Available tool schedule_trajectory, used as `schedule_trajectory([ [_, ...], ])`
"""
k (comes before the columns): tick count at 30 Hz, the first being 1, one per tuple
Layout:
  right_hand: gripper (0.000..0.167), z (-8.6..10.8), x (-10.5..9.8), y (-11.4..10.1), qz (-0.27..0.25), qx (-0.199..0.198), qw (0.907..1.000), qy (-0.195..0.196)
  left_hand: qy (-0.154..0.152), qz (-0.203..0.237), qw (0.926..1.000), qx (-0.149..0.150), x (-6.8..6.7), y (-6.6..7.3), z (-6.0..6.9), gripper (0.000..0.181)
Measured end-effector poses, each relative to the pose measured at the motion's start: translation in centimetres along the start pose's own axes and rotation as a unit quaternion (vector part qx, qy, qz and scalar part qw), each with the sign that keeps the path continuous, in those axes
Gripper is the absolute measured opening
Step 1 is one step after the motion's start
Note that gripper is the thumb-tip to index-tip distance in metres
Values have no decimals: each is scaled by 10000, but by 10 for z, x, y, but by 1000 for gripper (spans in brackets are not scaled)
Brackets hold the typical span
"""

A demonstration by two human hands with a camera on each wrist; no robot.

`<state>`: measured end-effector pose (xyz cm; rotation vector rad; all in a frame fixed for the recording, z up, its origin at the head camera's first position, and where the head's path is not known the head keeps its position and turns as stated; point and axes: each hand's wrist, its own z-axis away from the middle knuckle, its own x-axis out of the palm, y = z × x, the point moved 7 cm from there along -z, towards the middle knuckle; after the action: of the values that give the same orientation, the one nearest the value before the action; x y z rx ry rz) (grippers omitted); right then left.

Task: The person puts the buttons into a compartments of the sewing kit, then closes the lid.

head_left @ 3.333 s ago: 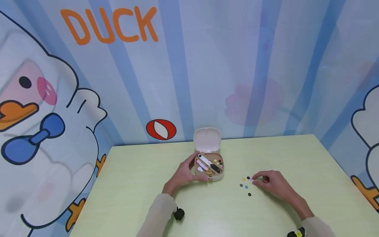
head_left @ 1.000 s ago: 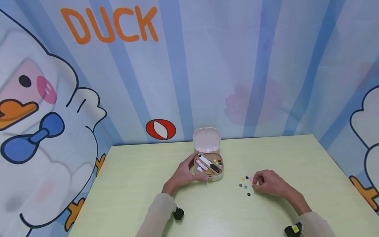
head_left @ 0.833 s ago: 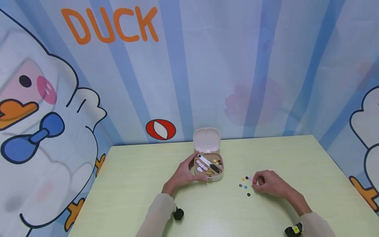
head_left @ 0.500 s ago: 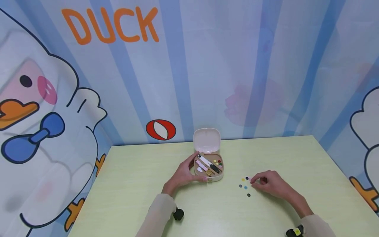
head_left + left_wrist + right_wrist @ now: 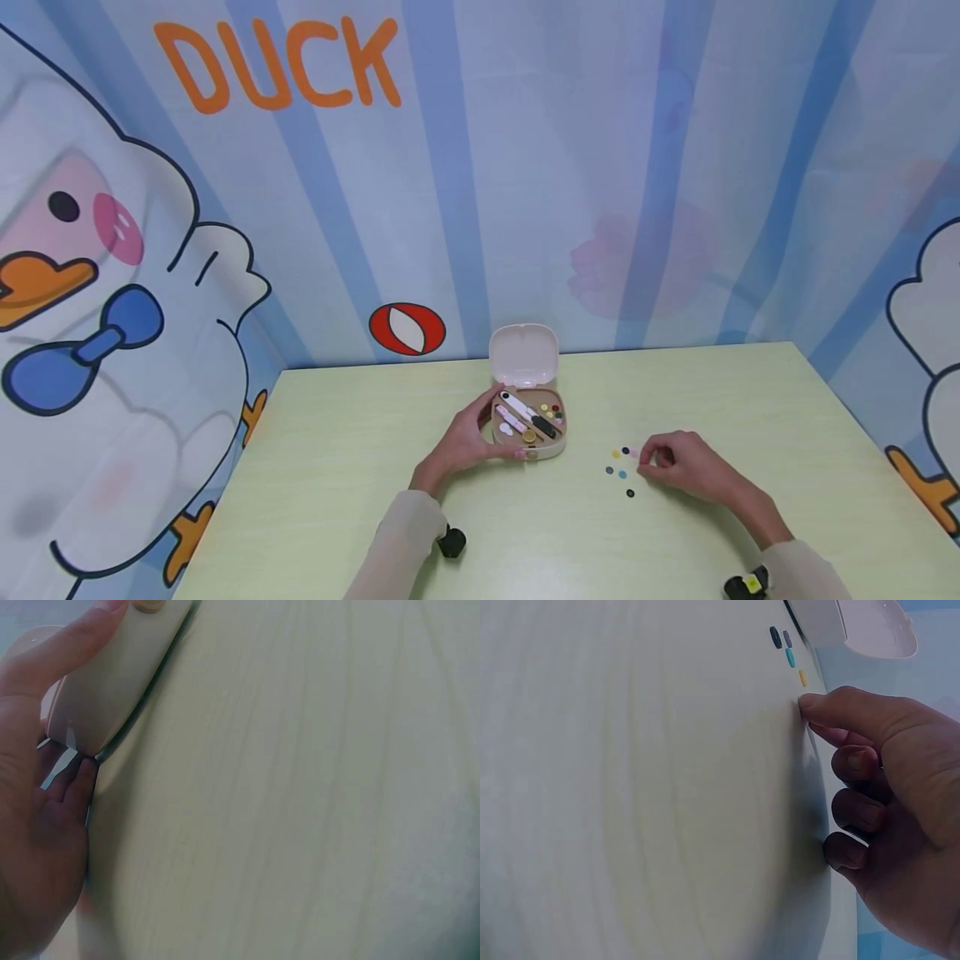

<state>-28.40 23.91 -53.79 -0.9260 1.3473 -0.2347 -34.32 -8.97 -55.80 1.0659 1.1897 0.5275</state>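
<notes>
My left hand (image 5: 467, 440) grips a small sewing box (image 5: 553, 451) by its left side, thumb along the front wall, fingers behind. Its pale lid (image 5: 525, 354) stands raised. Inside lie a slim white-and-black tool (image 5: 529, 412), a pink piece (image 5: 512, 418) and several small coloured buttons (image 5: 553, 409). My right hand (image 5: 686, 464) is low over the table, thumb and index fingertips together beside a pink button (image 5: 633, 453). Whether anything sits between those fingertips is hidden. The other fingers curl inward in the right wrist view.
Left of the right hand lie several loose buttons: a yellow button (image 5: 616, 454), a dark button (image 5: 626, 451), a grey button (image 5: 609, 470), a blue button (image 5: 622, 474) and a black button (image 5: 630, 493). A printed curtain (image 5: 517, 167) hangs behind the pale table (image 5: 337, 467).
The right thumb and index fingertips part slightly half a second ago, then come together again beside the pink button. The left hand and sewing box have stayed in place.
</notes>
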Motion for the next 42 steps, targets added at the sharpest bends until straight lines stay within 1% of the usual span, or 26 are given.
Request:
schedule_trajectory([
  [10, 12, -1, 3, 0, -26, 206, 9997, -160, 0, -8, 10000, 6, 0, -2, 1, 118],
  [22, 14, 0, 4, -5, -56, 155, 9997, -175, 1, -19, 10000, -14, 0, -1, 0, 117],
  [27, 10, -1, 3, -5, -33, 94, 9997, -205, -3, -28, 10000, -47, 0, -1, 1, 118],
  [35, 8, -1, -4, -11, -148, -348, 9990, -243, -24, -16, 10000, -36, 0, 2, 2, 118],
  [42, 11, -12, -12, -18, 94, -479, 9986, -197, -8, -17, 10000, 86, 0, 2, 0, 118],
])
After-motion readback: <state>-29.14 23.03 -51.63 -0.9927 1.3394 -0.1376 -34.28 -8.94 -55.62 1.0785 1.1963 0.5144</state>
